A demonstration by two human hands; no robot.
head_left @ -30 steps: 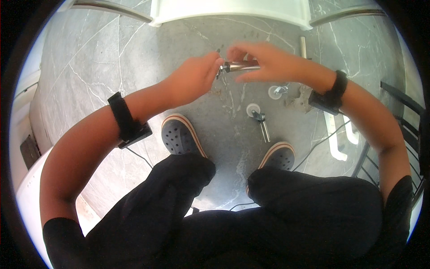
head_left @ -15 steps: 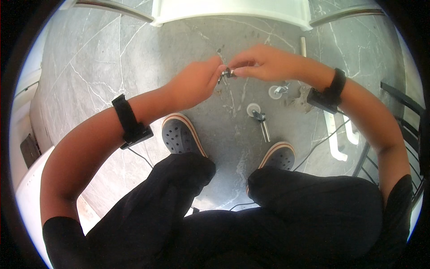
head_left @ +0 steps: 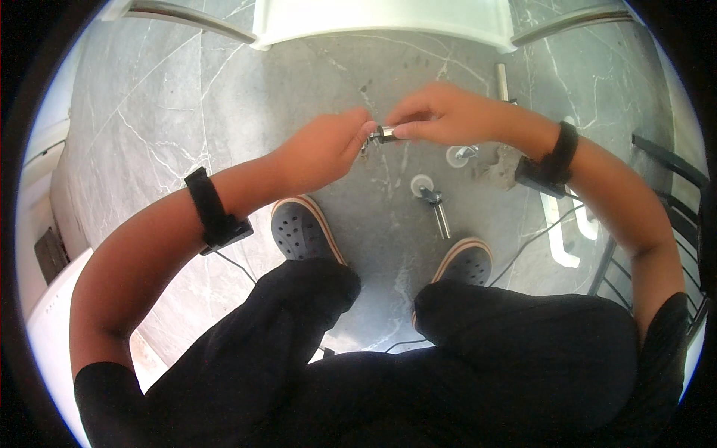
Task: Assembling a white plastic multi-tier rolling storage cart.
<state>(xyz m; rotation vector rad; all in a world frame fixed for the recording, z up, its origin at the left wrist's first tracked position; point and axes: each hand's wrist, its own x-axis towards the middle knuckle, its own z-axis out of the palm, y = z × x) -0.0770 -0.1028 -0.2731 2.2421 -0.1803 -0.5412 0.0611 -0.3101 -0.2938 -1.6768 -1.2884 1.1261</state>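
Note:
Between my two hands, over the floor, is a short shiny metal tube (head_left: 388, 133) with a dark end. My right hand (head_left: 448, 112) pinches it from the right with thumb and fingertips. My left hand (head_left: 321, 145) is closed on a small metal fitting (head_left: 364, 148) that meets the tube's dark end. Most of this fitting is hidden behind the fingers, so its kind cannot be made out. On the floor below lies a caster wheel (head_left: 422, 184) with a metal tube stem (head_left: 442, 220). A second caster wheel (head_left: 457, 155) lies beneath my right wrist.
A white panel (head_left: 385, 19) with metal tubes (head_left: 194, 21) at its sides stands ahead. White bars (head_left: 556, 231) lie on the right, near a black metal rack (head_left: 676, 216). A cable (head_left: 534, 239) runs by my right shoe (head_left: 464, 261); my left shoe (head_left: 305, 230) is under my left forearm.
My right hand has shifted slightly toward me and to the right, and more of the metal tube shows between the hands. The casters on the floor have stayed put.

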